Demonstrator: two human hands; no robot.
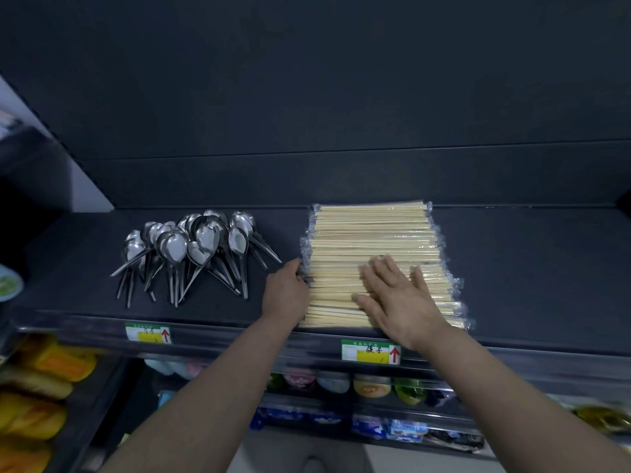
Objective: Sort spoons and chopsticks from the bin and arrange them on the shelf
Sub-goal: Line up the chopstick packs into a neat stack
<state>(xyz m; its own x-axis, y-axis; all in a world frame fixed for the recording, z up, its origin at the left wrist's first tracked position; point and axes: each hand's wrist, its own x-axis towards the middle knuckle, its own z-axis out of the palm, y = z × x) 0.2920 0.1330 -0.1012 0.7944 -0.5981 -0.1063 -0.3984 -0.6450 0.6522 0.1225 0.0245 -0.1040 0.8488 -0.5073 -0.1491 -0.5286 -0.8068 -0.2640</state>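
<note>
In the head view, both sorts of cutlery already lie on the dark shelf [529, 268]. The spoons [191, 247] sit in a loose heap on the left, bowls far and handles fanning toward the near edge. The chopsticks [368, 233], each pair in a clear wrapper, form a wide flat stack to the right of the middle, laid crosswise from the far wall to the near edge.

The right hand [399, 298] lies flat on the near part of the stack, fingers straight and spread. Its grip is fully open and it presses down rather than holding anything. The left hand [285, 291] is against the left ends of the stack with its fingers bent toward the wrappers. I cannot tell whether that grip pinches them or only pushes.

The bin is out of view, so whether more items wait there is unknown. Sorting looks largely done, and this reads as squaring up the chopstick stack. The spoons still look untidy and may need straightening. A label [370, 351] on the shelf edge sits below the chopsticks.
</note>
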